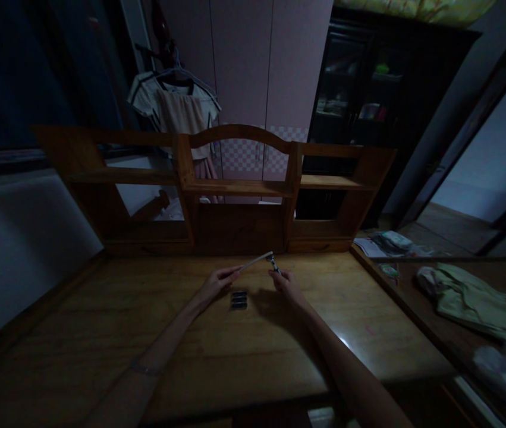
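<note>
Above the wooden desk, my left hand (219, 283) is closed on one end of a thin pale stick (256, 260), which slants up to the right. Its exact kind is too small to make out. My right hand (286, 282) grips a razor (275, 266) by its handle, with the small dark head pointing up and away from me. The stick's far end meets or overlaps the razor's head; I cannot tell whether they touch. Between my hands, nearer to me, a small dark case with several bars (239, 299) lies on the desktop.
The desk (181, 351) has a wooden shelf unit (239, 189) along its back edge. To the right, a lower surface holds a pale green cloth (480, 303), papers (368, 246) and a plastic bag (505, 368). A white wall (25, 238) borders the left side.
</note>
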`<state>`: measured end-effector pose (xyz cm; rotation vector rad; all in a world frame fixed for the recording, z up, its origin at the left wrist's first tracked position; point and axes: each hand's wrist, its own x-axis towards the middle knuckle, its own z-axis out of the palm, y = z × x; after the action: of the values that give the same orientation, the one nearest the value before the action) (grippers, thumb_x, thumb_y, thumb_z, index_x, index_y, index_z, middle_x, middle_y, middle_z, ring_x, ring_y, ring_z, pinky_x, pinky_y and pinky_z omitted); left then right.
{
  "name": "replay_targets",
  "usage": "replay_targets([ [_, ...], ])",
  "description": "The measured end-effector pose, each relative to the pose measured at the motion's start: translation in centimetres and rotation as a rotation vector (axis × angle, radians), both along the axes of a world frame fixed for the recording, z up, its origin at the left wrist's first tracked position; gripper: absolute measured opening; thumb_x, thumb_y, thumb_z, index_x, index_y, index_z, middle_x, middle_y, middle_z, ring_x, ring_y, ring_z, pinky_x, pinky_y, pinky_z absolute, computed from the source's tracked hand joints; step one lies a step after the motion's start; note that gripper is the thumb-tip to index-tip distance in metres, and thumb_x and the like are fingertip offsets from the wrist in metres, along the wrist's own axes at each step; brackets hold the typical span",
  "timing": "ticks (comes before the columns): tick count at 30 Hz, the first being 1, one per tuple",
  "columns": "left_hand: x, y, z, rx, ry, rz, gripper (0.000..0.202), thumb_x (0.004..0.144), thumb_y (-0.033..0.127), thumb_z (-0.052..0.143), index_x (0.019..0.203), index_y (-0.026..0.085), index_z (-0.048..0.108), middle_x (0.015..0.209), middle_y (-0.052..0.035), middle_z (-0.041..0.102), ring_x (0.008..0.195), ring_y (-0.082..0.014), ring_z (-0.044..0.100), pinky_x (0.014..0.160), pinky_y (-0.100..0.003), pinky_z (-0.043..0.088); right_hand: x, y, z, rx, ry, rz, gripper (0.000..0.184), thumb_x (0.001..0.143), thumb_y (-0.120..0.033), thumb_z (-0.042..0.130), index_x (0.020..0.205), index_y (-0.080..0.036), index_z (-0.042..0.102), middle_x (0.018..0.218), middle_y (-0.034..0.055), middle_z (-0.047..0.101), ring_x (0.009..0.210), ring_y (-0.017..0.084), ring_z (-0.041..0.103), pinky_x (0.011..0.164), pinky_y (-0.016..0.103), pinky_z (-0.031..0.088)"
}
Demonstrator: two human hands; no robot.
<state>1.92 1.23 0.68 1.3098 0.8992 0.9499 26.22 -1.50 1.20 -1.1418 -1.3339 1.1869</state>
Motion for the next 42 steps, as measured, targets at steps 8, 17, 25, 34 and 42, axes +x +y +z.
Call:
replay_targets([
  [8,-0.2,0.1,-0.3,0.030,0.014,0.056,0.068,0.072,0.051,0.066,0.126,0.012,0.054,0.052,0.0065,0.032,0.041,-0.0039,0.022,0.042,-0.019,0.012,-0.2,-0.1,0.2,0.011,0.011,-0.004,0.041,0.074,-0.053,0.057,0.059,-0.019,0.039,0.049,-0.0060,0.032,0.043,0.007,0.026,0.041,0.024,0.019],
  [17,-0.3,0.0,0.3,0.014,-0.011,0.012,0.064,0.075,0.047,0.065,0.127,0.014,0.052,0.056,0.0059,0.032,0.042,-0.0040,0.025,0.041,-0.019,0.012,0.0,-0.1,0.2,0.006,0.004,-0.002,0.040,0.074,-0.052,0.057,0.059,-0.019,0.040,0.049,-0.0059,0.033,0.043,0.008,0.027,0.042,0.024,0.019],
  [25,-0.2,0.1,0.3,0.042,0.040,0.076,0.068,0.068,0.052,0.069,0.123,0.014,0.056,0.050,0.0068,0.033,0.040,-0.0041,0.023,0.042,-0.019,0.012,0.0,0.0,-0.1,0.025,-0.024,-0.001,0.042,0.075,-0.054,0.055,0.057,-0.019,0.040,0.048,-0.0057,0.034,0.043,0.008,0.028,0.042,0.024,0.020],
  [34,-0.3,0.2,0.2,0.024,0.045,0.052,0.066,0.070,0.052,0.068,0.123,0.015,0.056,0.051,0.0068,0.033,0.041,-0.0041,0.023,0.041,-0.019,0.013,0.0,-0.3,0.2,0.007,0.010,0.023,0.038,0.077,-0.050,0.056,0.061,-0.019,0.040,0.051,-0.0060,0.033,0.044,0.008,0.026,0.042,0.024,0.019],
  [42,-0.5,0.9,-0.8,0.027,0.067,0.012,0.062,0.073,0.049,0.066,0.123,0.014,0.056,0.053,0.0059,0.034,0.041,-0.0042,0.023,0.041,-0.019,0.012,0.0,-0.1,0.0,0.028,-0.038,0.011,0.038,0.079,-0.049,0.055,0.060,-0.019,0.041,0.052,-0.0054,0.034,0.045,0.008,0.028,0.043,0.024,0.020],
])
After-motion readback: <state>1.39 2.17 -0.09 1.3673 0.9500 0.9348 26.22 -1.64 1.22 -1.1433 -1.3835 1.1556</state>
